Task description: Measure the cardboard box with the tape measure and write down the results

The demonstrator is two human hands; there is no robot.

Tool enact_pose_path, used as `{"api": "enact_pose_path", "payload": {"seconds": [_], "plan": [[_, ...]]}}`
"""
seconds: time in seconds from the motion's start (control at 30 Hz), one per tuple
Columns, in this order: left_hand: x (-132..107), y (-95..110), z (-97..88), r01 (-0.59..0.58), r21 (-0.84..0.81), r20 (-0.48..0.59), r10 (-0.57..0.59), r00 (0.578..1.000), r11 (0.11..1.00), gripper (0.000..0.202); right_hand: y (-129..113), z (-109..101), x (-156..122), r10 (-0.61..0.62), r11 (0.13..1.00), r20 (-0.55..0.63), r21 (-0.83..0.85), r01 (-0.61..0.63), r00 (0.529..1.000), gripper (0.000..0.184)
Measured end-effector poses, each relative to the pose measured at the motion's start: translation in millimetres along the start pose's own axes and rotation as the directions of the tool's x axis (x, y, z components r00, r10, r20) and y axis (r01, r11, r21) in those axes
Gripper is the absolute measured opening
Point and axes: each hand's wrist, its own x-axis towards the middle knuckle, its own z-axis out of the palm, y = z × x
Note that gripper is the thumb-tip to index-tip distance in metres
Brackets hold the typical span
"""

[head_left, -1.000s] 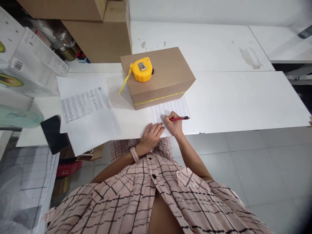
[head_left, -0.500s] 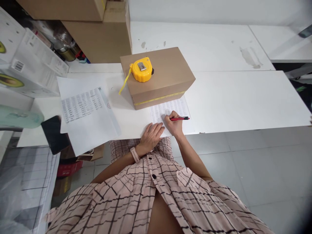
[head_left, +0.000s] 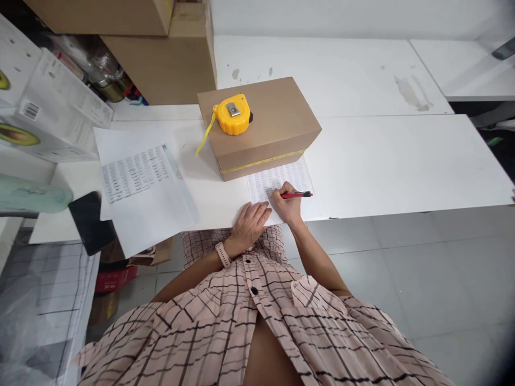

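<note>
With the right hand (head_left: 287, 203), in the head view, gripping a red pen (head_left: 296, 195) in a tight writing hold, black end pointing out to the right. With the left hand (head_left: 250, 222), just beside it, spread flat and resting on the near left part of a printed sheet (head_left: 259, 187). Hard to tell of any contact between pen tip and paper, both hidden there by the right hand. Lying white at the near edge of the table (head_left: 382, 161), printed in rows too small to read, and covered from sight at the far side by a cardboard box (head_left: 277, 120). Topped, toward the left, by a yellow tape measure (head_left: 234, 115).
</note>
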Motion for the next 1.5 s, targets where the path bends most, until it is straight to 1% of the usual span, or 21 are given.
{"api": "enact_pose_path", "payload": {"seconds": [0.07,0.17,0.23,0.3,0.4,0.5,0.57,0.67,0.73,0.77,0.83,0.9,0.97,1.03,1.1,1.13,1.17,1.23,1.27,1.4,1.5], "plan": [[-0.8,-2.0,0.5,-0.009,-0.022,-0.012,0.009,1.0,1.0,0.046,0.4,-6.0,0.9,-0.003,1.0,-0.088,0.019,0.005,0.996,0.036],[-6.8,-8.5,-1.2,-0.018,-0.077,-0.039,0.015,0.999,0.997,0.042,6.7,-28.1,7.6,-0.032,0.999,-0.199,-0.014,0.03,0.979,0.029],[-15.1,-14.3,-3.4,-0.017,-0.12,-0.072,0.009,0.997,0.993,0.04,16.6,-48.8,16.4,-0.114,0.985,-0.213,-0.152,0.083,0.97,0.019],[-25.4,-19.6,-5.8,-0.021,-0.156,-0.114,0.003,0.994,0.988,0.04,30.4,-69.1,27.3,-0.214,0.925,-0.204,-0.356,0.131,0.955,0.006],[-37.4,-24.7,-10.8,-0.04,-0.213,-0.158,0.006,0.987,0.976,0.043,51.9,-89.4,42.4,-0.254,0.8,-0.164,-0.589,0.112,0.953,0.026],[-32.6,-31.8,-24.7,-0.048,-0.301,-0.227,-0.023,0.974,0.952,0.043,65.3,-94.8,50.6,-0.215,0.734,-0.094,-0.672,0.097,0.972,0.034],[-15.8,-43.5,-43.5,-0.019,-0.334,-0.353,-0.106,0.93,0.943,0.037,68.5,-93.7,51.8,-0.221,0.726,-0.084,-0.679,0.107,0.972,0.04],[27.2,-74.9,-84.1,0.085,-0.331,-0.563,-0.268,0.782,0.94,0.029,69.0,-91.7,50.5,-0.264,0.751,-0.129,-0.65,0.12,0.956,0.047],[61.5,-101.5,-110.9,0.14,-0.343,-0.624,-0.337,0.705,0.929,0.034,68.9,-91.8,49.7,-0.278,0.777,-0.164,-0.618,0.121,0.947,0.047],[78.0,-114.6,-121.7,0.159,-0.348,-0.626,-0.356,0.694,0.924,0.042,68.6,-92.2,49.4,-0.278,0.79,-0.184,-0.603,0.116,0.943,0.046],[106.3,-136.6,-136.0,0.193,-0.38,-0.577,-0.395,0.715,0.905,0.061,65.7,-93.0,48.3,-0.286,0.814,-0.241,-0.572,0.102,0.927,0.042],[124.1,-147.8,-141.8,0.22,-0.441,-0.492,-0.44,0.751,0.87,0.073,55.7,-92.4,45.1,-0.325,0.834,-0.323,-0.54,0.109,0.889,0.039],[129.2,-144.5,-143.0,0.222,-0.527,-0.423,-0.48,0.768,0.82,0.075,34.7,-88.9,38.7,-0.372,0.859,-0.407,-0.492,0.143,0.835,0.035],[122.6,-127.7,-143.3,0.172,-0.648,-0.358,-0.496,0.791,0.742,0.075,2.4,-81.7,29.1,-0.362,0.907,-0.441,-0.372,0.2,0.821,0.031],[108.8,-103.5,-143.9,0.084,-0.78,-0.26,-0.443,0.858,0.62,0.076,-36.0,-72.2,18.2,-0.264,0.965,-0.336,-0.079,0.252,0.904,0.027],[101.0,-91.5,-144.4,0.049,-0.829,-0.207,-0.388,0.898,0.557,0.077,-54.8,-67.4,13.1,-0.204,0.966,-0.202,0.118,0.23,0.958,0.028],[93.3,-80.8,-145.1,0.03,-0.863,-0.163,-0.335,0.928,0.504,0.078,-71.7,-63.0,8.6,-0.169,0.946,-0.011,0.279,0.166,0.985,0.031],[80.1,-66.0,-147.2,0.033,-0.893,-0.101,-0.269,0.958,0.45,0.077,-97.3,-56.4,1.9,-0.139,0.892,0.219,0.452,0.026,0.966,0.035],[75.0,-62.5,-148.7,0.047,-0.898,-0.079,-0.264,0.961,0.438,0.076,-105.5,-54.4,-0.1,-0.125,0.871,0.279,0.49,-0.029,0.952,0.036],[62.8,-70.7,-159.0,0.083,-0.915,-0.043,-0.299,0.953,0.394,0.072,-116.5,-54.6,7.6,-0.071,0.851,0.297,0.516,-0.097,0.952,0.032],[60.3,-96.1,-169.5,0.093,-0.918,-0.064,-0.377,0.924,0.385,0.071,-115.3,-61.1,42.9,-0.091,0.856,0.172,0.517,-0.011,0.981,0.029]]}}
